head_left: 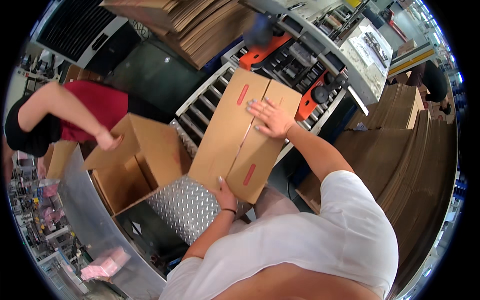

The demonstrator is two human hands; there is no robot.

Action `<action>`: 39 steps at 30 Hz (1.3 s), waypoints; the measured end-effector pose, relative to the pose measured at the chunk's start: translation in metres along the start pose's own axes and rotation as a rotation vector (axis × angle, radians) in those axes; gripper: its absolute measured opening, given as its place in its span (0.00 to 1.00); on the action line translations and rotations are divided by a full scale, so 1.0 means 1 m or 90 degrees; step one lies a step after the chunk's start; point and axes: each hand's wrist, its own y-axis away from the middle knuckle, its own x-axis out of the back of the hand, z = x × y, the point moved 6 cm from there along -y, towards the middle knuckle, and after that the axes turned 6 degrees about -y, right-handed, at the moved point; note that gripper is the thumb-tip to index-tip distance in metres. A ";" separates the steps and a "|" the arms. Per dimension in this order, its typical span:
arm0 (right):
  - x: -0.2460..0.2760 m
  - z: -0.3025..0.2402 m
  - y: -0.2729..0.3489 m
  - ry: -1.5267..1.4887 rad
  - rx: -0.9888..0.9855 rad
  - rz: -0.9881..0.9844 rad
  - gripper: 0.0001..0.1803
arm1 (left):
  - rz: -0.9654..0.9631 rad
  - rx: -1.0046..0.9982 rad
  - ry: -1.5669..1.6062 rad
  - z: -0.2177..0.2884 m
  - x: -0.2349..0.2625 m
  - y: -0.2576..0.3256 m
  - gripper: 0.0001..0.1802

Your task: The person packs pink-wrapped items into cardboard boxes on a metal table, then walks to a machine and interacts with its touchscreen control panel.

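A brown cardboard carton (225,135) with red marks lies in front of me, its top flaps folded in to a narrow seam. Its far end rests at the roller conveyor, and its near end reaches toward my body. My right hand (272,119) presses flat on the flaps across the seam, fingers spread. At the near left edge, my left hand (225,196) grips the carton, with a digit on its top and the other fingers partly hidden.
The roller conveyor (192,122) leads to a taping machine with orange guides (310,95). To the left, a co-worker's hand (109,141) touches an open carton (162,150) beside a metal tread plate (182,205). Flat cardboard stacks stand at the right (400,160) and far side (200,25).
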 end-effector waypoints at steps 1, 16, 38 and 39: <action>0.013 0.033 -0.004 0.022 -0.030 0.005 0.38 | -0.022 -0.056 0.011 0.018 -0.031 -0.025 0.46; 0.034 -0.030 0.024 -0.187 -0.157 0.247 0.36 | -0.343 -0.133 -0.384 0.172 -0.241 -0.138 0.44; 0.416 -0.457 0.444 0.436 -0.606 0.329 0.16 | -0.551 0.106 -0.465 -0.117 0.421 -0.016 0.23; 0.411 -0.455 0.460 0.423 -0.602 0.339 0.16 | -0.498 0.090 -0.466 -0.088 0.413 -0.001 0.24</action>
